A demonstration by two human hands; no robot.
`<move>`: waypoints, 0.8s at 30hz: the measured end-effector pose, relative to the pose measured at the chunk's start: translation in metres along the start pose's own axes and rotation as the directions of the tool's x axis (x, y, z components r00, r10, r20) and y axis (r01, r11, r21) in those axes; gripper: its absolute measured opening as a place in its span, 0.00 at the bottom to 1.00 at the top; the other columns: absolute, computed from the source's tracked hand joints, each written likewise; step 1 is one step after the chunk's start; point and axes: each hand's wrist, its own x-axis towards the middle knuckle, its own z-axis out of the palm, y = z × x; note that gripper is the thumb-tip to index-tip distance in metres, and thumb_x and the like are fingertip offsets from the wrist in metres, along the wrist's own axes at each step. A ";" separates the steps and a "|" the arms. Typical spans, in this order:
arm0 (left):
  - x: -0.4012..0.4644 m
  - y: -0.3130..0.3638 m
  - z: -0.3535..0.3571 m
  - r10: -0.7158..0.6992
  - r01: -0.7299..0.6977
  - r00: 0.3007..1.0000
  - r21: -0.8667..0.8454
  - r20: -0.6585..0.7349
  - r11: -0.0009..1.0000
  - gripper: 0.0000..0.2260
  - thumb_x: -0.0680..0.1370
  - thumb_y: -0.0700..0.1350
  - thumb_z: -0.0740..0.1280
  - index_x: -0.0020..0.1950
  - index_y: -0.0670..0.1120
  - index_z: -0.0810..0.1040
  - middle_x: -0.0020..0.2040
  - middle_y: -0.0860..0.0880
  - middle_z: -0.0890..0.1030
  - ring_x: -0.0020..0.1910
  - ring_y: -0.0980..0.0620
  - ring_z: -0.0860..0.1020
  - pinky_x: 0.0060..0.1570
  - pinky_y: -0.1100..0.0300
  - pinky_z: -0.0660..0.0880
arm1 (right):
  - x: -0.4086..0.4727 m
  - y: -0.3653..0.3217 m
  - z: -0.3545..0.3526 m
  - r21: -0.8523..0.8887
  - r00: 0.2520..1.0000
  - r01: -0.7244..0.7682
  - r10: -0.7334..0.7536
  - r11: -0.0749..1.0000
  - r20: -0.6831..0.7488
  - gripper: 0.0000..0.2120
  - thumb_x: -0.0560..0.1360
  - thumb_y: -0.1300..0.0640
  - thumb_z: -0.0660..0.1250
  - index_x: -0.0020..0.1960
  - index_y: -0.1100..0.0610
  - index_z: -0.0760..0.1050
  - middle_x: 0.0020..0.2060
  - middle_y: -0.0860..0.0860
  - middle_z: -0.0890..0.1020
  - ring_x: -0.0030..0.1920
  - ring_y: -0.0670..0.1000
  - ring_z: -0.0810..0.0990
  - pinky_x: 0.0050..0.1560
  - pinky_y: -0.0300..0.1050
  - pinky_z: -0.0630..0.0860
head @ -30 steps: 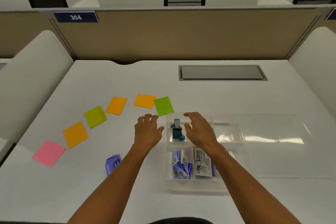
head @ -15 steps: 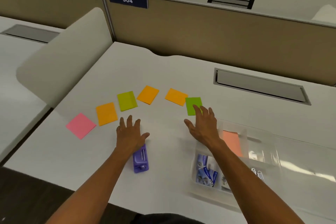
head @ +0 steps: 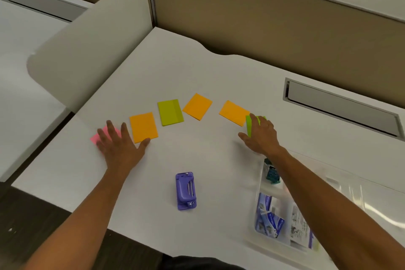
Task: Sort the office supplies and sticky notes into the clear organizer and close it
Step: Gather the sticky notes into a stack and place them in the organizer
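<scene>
I am gathering sticky notes: my right grip grasps the bright green square paper note; my left grip lies flat, released, on the pink one. Next, lift both into the clear plastic organizer behind my right grip.

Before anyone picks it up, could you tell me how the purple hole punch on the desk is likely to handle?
The purple hole punch looks like rigid moulded plastic, so probably stiff and light. It lies flat on a broad base on the white desk, so a push should slide it rather than roll or tip it. Its hinged top may give when squeezed.
</scene>
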 end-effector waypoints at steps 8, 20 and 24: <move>0.029 -0.008 0.009 -0.128 0.127 0.990 0.015 0.055 0.992 0.50 0.67 0.79 0.46 0.78 0.46 0.50 0.79 0.41 0.47 0.76 0.33 0.43 0.66 0.25 0.43 | 0.035 -0.005 -0.002 0.082 0.975 -0.203 0.193 0.976 0.114 0.49 0.69 0.26 0.61 0.79 0.46 0.43 0.79 0.58 0.49 0.77 0.67 0.48 0.71 0.67 0.55; 0.019 0.034 0.025 -0.041 0.040 0.998 0.030 0.044 0.999 0.49 0.68 0.79 0.44 0.78 0.46 0.49 0.79 0.41 0.49 0.77 0.36 0.45 0.68 0.29 0.42 | 0.044 -0.015 0.011 -0.052 0.945 -0.268 0.273 0.962 0.182 0.45 0.69 0.27 0.60 0.77 0.49 0.50 0.72 0.57 0.57 0.71 0.65 0.57 0.62 0.66 0.66; 0.007 0.039 0.025 0.006 -0.006 1.000 -0.018 0.024 1.000 0.48 0.68 0.76 0.53 0.77 0.45 0.54 0.77 0.39 0.55 0.76 0.35 0.50 0.70 0.32 0.47 | 0.034 -0.026 0.018 -0.004 0.947 -0.293 0.291 0.956 0.137 0.40 0.72 0.32 0.63 0.75 0.55 0.57 0.70 0.60 0.60 0.70 0.66 0.59 0.65 0.59 0.67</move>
